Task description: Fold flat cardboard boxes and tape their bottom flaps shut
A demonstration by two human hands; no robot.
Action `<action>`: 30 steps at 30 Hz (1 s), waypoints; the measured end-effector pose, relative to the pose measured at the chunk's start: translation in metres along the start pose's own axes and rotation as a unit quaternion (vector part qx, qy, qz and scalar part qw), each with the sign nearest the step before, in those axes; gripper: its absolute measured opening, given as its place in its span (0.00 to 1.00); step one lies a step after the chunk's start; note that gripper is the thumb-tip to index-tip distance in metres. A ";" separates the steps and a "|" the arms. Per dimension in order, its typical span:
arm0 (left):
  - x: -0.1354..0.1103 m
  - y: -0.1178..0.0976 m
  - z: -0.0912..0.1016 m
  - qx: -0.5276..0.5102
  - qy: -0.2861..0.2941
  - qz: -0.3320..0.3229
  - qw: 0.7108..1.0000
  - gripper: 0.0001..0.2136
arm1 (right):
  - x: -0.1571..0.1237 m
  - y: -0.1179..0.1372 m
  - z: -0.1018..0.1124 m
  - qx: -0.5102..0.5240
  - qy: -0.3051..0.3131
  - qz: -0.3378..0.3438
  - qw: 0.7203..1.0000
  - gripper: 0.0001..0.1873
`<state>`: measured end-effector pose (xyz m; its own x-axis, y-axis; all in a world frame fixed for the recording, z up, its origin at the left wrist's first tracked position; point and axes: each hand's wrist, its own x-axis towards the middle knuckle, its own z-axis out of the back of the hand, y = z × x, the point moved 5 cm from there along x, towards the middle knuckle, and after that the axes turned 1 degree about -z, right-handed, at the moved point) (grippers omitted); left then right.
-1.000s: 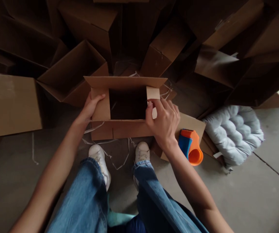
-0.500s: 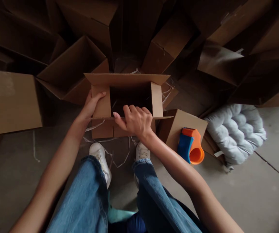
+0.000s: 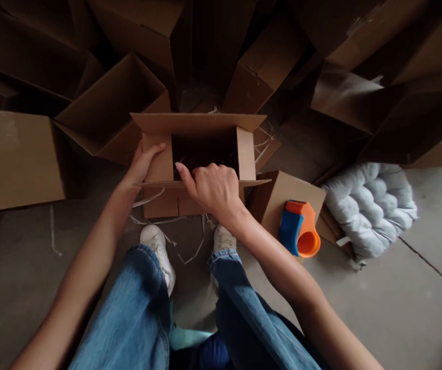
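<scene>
A small cardboard box (image 3: 195, 122) stands on the floor in front of my feet, its top flaps up and its inside dark. My left hand (image 3: 140, 167) grips its left side, with the thumb lying over the left flap and the other fingers hidden behind it. Over the near flap, my right hand (image 3: 216, 190) is curled, knuckles up; the thumb points left along the edge and the fingertips are out of sight inside. To the right, an orange and blue tape dispenser (image 3: 292, 228) rests on another cardboard box (image 3: 301, 191).
Many cardboard boxes crowd the far side, including an open one (image 3: 109, 108) at far left and a large one (image 3: 15, 159) at left. A grey tufted cushion (image 3: 372, 208) lies at right. Loose white string (image 3: 190, 259) trails near my shoes (image 3: 155, 246).
The fingers of my right hand have curled further down over the near flap, and its thumb has lifted a little. My left hand keeps its hold. The whole view has shifted slightly.
</scene>
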<state>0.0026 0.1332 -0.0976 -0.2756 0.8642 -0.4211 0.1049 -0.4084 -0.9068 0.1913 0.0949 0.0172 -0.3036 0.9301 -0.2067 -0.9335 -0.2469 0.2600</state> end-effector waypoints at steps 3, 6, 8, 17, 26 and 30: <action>-0.002 -0.001 0.000 0.003 -0.005 0.007 1.000 0.19 | 0.001 -0.001 -0.001 0.011 -0.017 0.003 1.000 0.39; -0.002 -0.002 0.001 0.016 -0.014 0.004 1.000 0.19 | -0.003 0.000 -0.005 0.013 -0.022 0.001 1.000 0.37; -0.001 -0.002 0.001 0.014 -0.011 0.000 1.000 0.19 | -0.008 0.002 -0.005 0.011 -0.044 0.003 0.999 0.35; 0.000 0.001 0.000 -0.006 -0.005 0.007 1.000 0.20 | -0.024 -0.042 0.037 0.013 -0.149 -0.098 0.984 0.42; -0.004 -0.002 0.000 0.009 -0.012 0.004 1.000 0.20 | -0.019 -0.042 0.011 -0.039 0.022 -0.044 0.998 0.62; -0.001 -0.001 -0.002 -0.006 0.003 -0.020 1.000 0.21 | -0.013 -0.043 0.009 -0.055 0.015 -0.056 0.997 0.59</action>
<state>0.0043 0.1329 -0.0963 -0.2730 0.8816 -0.3851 0.1047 -0.3707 -0.9228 0.2374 0.0962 0.0172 -0.2008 0.9451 -0.2577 -0.9765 -0.1721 0.1297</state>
